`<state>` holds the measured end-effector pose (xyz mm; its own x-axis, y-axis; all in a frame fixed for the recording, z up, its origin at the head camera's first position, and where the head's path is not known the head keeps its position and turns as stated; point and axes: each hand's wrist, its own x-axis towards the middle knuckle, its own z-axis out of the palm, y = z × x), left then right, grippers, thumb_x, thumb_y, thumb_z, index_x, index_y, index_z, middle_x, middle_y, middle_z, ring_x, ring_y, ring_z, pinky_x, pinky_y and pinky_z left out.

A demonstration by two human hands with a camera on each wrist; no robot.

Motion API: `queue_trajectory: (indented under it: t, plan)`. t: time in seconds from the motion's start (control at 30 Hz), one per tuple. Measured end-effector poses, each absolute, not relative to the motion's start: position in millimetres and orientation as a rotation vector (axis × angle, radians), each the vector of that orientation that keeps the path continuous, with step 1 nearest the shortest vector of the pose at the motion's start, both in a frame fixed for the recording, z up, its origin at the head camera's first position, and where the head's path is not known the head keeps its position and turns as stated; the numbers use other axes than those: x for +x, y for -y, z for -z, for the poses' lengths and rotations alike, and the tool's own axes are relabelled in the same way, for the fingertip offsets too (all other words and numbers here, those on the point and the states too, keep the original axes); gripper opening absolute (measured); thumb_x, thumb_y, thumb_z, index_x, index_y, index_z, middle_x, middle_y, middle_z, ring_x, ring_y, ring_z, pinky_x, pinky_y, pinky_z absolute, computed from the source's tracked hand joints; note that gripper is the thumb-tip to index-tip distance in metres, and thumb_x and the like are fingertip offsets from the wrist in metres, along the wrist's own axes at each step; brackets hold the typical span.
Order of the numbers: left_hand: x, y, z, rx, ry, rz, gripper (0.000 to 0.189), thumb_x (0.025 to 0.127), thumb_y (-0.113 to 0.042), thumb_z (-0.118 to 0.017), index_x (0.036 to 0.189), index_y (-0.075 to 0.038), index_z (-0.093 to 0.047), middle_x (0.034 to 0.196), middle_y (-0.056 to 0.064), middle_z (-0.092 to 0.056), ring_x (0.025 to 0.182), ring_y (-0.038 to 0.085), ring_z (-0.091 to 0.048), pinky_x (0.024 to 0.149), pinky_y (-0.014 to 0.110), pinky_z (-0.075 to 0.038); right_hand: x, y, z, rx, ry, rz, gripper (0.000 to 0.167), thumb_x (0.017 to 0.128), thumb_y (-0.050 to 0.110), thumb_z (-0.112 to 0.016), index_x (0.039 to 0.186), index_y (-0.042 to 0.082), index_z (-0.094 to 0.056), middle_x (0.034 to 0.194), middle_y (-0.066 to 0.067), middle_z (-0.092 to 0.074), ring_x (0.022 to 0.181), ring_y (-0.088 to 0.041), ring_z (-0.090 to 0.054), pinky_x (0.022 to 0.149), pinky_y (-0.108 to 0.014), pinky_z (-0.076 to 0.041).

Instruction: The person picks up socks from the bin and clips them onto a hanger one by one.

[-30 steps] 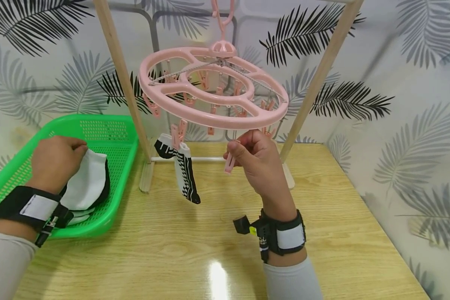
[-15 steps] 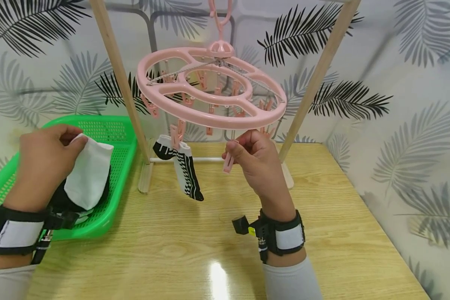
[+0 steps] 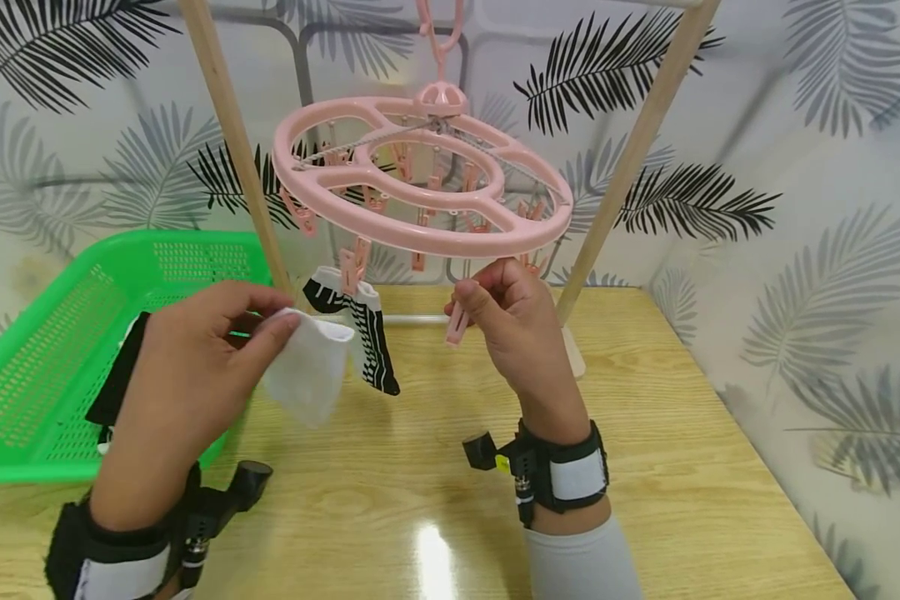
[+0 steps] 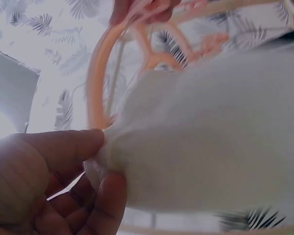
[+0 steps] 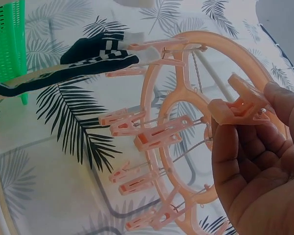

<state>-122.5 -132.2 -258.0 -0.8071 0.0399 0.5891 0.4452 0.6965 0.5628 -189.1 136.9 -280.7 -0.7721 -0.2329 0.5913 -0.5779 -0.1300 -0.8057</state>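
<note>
My left hand (image 3: pixel 206 358) pinches a white sock (image 3: pixel 311 367) by its top edge, between thumb and fingers. The sock hangs in front of the rack's left post and fills much of the left wrist view (image 4: pixel 210 132). My right hand (image 3: pixel 521 321) pinches a pink clothespin (image 3: pixel 457 323) below the front rim of the round pink hanger (image 3: pixel 420 237). In the right wrist view that clothespin (image 5: pixel 242 105) has its ends spread apart, with nothing between them. A black-and-white patterned sock (image 3: pixel 375 350) hangs from other pink clips (image 3: pixel 351 271), just right of the white sock.
A green plastic basket (image 3: pixel 15 442) with a black piece of cloth (image 3: pixel 120 379) stands at left, partly behind my left arm. Wooden posts (image 3: pixel 637 158) flank the hanger. Several pink clips (image 5: pixel 159 134) dangle under it. The wooden table (image 3: pixel 390 492) lies below.
My left hand has lifted the white sock out of the green basket and carried it right, toward the hanger. The right hand has stayed in place with its clothespin.
</note>
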Motion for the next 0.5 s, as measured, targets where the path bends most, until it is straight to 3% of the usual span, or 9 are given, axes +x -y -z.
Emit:
queue_trajectory:
  t: [0.13,0.37,0.5]
  plan:
    - [-127,110,272,-0.487,2.367,1.062,0.014,0.09,-0.007,-0.074,0.103,-0.006,-0.072,0.096,0.008,-0.071,0.082,0.021,-0.067,0.069,0.042,-0.058,-187,-134,280,0.898,1.891,-2.002,0.038,0.092,0.036,-0.062,0.093,-0.001,-0.053,0.082,-0.017,-0.062,0.061,-0.019,-0.063,0.065,-0.032,-0.057]
    - [-136,73,291,-0.575,2.364,1.179,0.012,0.089,-0.007,-0.074,0.101,-0.006,-0.071,0.091,0.004,-0.069,0.079,0.017,-0.065,0.069,0.036,-0.058,-185,-132,283,0.911,1.929,-1.987,0.038,0.094,0.035,-0.06,0.094,-0.003,-0.053,0.084,-0.021,-0.061,0.064,-0.02,-0.064,0.069,-0.034,-0.058]
    - [-144,53,290,-0.571,2.33,1.257,0.012,0.09,-0.01,-0.074,0.101,-0.006,-0.072,0.089,0.002,-0.067,0.077,0.014,-0.062,0.069,0.033,-0.055,-188,-134,281,0.889,1.954,-1.916,0.039,0.094,0.038,-0.06,0.093,-0.001,-0.055,0.084,-0.016,-0.064,0.067,-0.019,-0.065,0.071,-0.035,-0.058]
